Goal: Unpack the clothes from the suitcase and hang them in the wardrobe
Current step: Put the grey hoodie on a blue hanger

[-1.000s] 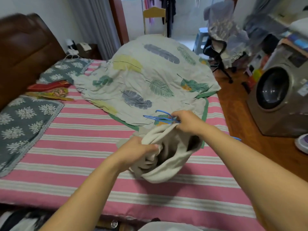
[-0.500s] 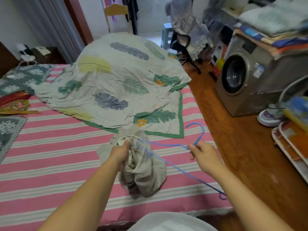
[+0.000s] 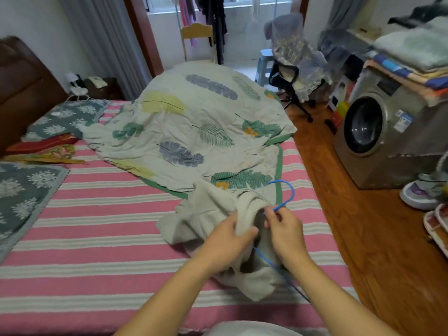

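While the beige garment (image 3: 213, 214) lies bunched on the striped bed (image 3: 97, 214) at about five o'clock from the leaf-print quilt (image 3: 206, 122), the left hand (image 3: 228, 241) grips a fold at its opening and the right hand (image 3: 286, 229) pinches the neck of a thin blue hanger (image 3: 283, 197), whose hook curves up toward one o'clock and whose lower arm runs inside the cloth. Soft, light and limp, the garment will likely sag and slide off the slick wire, so it is best taken at the collar or shoulder seams, with the hanger held just under its hook.
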`<state>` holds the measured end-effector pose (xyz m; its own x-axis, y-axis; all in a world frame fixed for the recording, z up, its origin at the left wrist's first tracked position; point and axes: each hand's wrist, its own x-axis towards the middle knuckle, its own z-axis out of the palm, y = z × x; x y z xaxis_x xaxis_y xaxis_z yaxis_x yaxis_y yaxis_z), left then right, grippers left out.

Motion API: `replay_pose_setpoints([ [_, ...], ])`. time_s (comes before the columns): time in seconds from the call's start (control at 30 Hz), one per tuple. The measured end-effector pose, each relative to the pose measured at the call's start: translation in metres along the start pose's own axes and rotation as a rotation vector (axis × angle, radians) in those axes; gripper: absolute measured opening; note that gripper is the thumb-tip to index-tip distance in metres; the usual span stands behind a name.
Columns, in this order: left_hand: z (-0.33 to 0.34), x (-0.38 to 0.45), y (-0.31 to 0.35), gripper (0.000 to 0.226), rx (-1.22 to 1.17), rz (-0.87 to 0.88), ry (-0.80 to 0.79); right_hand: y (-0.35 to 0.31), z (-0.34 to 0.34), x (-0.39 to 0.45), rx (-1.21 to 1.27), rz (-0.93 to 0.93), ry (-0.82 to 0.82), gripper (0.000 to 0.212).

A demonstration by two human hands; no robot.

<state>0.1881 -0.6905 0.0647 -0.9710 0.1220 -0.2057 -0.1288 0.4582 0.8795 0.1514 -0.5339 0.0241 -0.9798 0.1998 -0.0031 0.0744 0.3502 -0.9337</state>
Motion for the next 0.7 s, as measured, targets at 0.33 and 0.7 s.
replay_pose_setpoints([
  [0.33,-0.124,0.042,-0.017,0.078,0.302,0.181,0.515,-0.045,-0.044,0.047,0.34,-0.146,0.015,0.035],
  [0.7,-0.128,0.063,0.019,0.008,0.142,0.354,0.814,-0.074,-0.082,0.079,0.337,-0.294,0.121,0.032],
])
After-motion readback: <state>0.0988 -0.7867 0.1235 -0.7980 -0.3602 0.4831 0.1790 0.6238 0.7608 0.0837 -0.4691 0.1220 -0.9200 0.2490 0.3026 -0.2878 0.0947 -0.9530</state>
